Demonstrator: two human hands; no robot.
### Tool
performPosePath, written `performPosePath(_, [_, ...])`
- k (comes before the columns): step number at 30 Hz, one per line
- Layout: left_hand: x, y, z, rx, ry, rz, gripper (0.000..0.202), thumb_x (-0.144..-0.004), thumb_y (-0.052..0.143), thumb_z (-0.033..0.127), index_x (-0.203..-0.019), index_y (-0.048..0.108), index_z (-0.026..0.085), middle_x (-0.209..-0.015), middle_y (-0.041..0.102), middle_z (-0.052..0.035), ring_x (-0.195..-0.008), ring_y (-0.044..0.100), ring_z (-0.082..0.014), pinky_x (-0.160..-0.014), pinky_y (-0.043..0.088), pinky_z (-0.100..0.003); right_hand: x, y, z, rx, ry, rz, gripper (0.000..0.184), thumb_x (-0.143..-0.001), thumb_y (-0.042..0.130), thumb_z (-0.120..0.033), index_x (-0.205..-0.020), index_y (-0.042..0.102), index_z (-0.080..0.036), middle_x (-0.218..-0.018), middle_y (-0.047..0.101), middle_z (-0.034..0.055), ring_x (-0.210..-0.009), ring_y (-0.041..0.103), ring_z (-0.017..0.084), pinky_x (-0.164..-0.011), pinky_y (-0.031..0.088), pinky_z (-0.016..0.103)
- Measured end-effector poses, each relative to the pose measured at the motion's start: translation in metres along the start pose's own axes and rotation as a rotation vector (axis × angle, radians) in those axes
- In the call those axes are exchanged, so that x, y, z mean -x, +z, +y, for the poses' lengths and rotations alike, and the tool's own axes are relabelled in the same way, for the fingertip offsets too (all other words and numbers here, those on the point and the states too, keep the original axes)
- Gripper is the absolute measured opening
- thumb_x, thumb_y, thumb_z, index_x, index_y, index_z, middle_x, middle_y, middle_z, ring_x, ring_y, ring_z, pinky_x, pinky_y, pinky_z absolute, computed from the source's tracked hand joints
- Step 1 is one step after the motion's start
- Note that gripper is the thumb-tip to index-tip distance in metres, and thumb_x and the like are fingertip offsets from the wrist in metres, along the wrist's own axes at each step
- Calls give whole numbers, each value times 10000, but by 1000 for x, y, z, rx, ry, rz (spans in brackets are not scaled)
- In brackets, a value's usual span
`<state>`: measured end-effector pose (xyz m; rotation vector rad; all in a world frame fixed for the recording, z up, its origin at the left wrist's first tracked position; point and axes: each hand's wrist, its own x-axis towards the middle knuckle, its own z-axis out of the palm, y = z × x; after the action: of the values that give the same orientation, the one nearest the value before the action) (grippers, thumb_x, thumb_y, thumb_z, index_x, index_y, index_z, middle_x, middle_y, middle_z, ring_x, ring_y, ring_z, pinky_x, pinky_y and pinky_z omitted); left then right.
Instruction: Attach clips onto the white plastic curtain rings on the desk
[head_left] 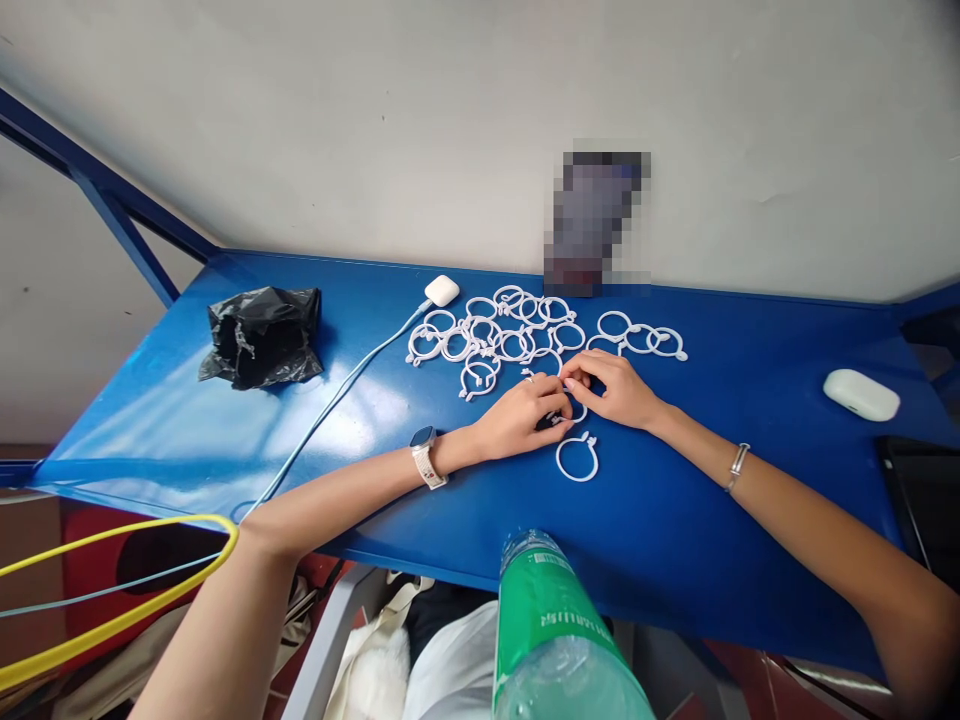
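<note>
My left hand [523,415], fingers curled, is closed on a white plastic curtain ring [582,413], partly hidden by the fingers. My right hand [613,388] meets it from the other side, thumb and fingertips pinched at the upper part of the same ring. Just below the hands, a single curtain ring [577,479] with a small open clip lies flat on the blue table [675,520]. Beyond the hands spreads a loose, overlapping pile of curtain rings [514,345]. A few linked or overlapping rings [639,338] lie to its right.
A crumpled black plastic bag [262,335] sits at left. A white charger [442,290] trails a light blue cable [330,405] across the table. A white earbud case [861,394] and dark device [926,500] are at right. A green-labelled bottle [551,600] stands in front. A blurred dark object [592,220] leans against the wall.
</note>
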<state>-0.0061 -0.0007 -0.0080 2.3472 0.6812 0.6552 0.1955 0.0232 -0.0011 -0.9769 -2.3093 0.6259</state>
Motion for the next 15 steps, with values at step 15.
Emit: performPosePath(15, [-3, -4, 6, 278, -205, 332, 277, -948, 505, 396, -836, 585, 157, -762, 563, -23, -659, 485, -118, -608, 417, -238, -1, -4, -4, -138, -146, -10, 252, -964, 453, -301, -762, 555, -191, -752, 604, 36, -701, 569, 157, -665, 461, 291])
